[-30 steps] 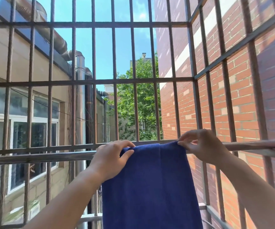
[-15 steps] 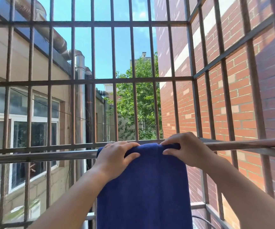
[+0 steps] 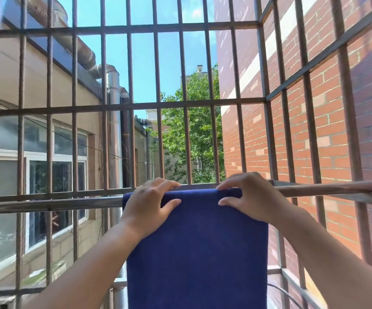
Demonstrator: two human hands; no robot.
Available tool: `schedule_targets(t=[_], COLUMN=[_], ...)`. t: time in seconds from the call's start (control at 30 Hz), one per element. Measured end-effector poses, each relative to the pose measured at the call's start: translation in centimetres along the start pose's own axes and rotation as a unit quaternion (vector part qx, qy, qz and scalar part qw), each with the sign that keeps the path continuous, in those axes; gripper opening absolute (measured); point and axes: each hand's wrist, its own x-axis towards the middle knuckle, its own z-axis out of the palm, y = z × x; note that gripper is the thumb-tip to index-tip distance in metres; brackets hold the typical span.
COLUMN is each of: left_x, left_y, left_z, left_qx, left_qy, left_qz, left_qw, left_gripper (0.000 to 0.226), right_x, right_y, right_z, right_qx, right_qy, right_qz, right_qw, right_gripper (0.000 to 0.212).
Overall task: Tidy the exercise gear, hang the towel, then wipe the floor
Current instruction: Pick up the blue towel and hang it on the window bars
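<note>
Inside the barred grille [image 3: 158, 105], towel [image 3: 197, 253] over rail [image 3: 46, 202]

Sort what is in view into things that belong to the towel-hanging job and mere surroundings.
Job: blue towel draped over the rail, gripped by left hand and right hand.
Surroundings: window bars, brick wall, tree, metal duct.

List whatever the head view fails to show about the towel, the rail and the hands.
- Lower end of the towel: cut off by the head view's bottom edge.
- Far side of the towel behind the rail: hidden by its front drape.
- Stretch of rail under the towel: covered by cloth.
- Palms of the left hand and right hand: turned away from the camera.
- Out of frame: floor and exercise gear.
</note>
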Motion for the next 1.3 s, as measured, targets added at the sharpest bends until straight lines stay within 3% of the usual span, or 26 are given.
schedule_targets(t=[0.27, 0.47, 0.63, 0.83, 1.0, 1.17, 1.3], left_x=[-1.9, -0.7, 0.8, 3.6, 3.8, 3.4, 3.0], left_y=[-3.4, -4.3, -4.4, -4.0, -4.6, -5.2, -5.1], left_z=[-1.3, -2.1, -2.5, -2.5, -1.7, -1.4, -1.5], left_qx=[0.007, -0.070, -0.089, -0.110, -0.112, -0.143, -0.136], left_qy=[0.060, 0.007, 0.009, 0.012, -0.048, -0.037, -0.032], left_qz=[-0.025, -0.030, -0.046, -0.081, -0.099, -0.100, -0.092], left_qw=[0.998, 0.997, 0.995, 0.991, 0.988, 0.984, 0.986], left_gripper=[0.025, 0.014, 0.015, 0.013, 0.011, 0.005, 0.009], right_x=[0.0, 0.8, 2.3, 5.2, 4.8, 3.6, 2.6], right_y=[0.9, 1.3, 1.9, 2.6, 3.2, 2.0, -0.5], right_z=[1.6, 1.1, 0.2, -1.3, -0.4, -0.3, 0.5], right_qx=[0.037, 0.076, 0.093, 0.065, 0.069, 0.122, 0.067], right_qy=[0.055, 0.071, 0.093, 0.055, 0.010, 0.038, -0.036], right_qz=[0.008, 0.010, 0.034, 0.032, 0.039, 0.038, 0.006], right_qw=[0.998, 0.995, 0.991, 0.996, 0.997, 0.991, 0.997], right_gripper=[0.019, 0.008, 0.007, 0.007, 0.004, 0.005, 0.024])
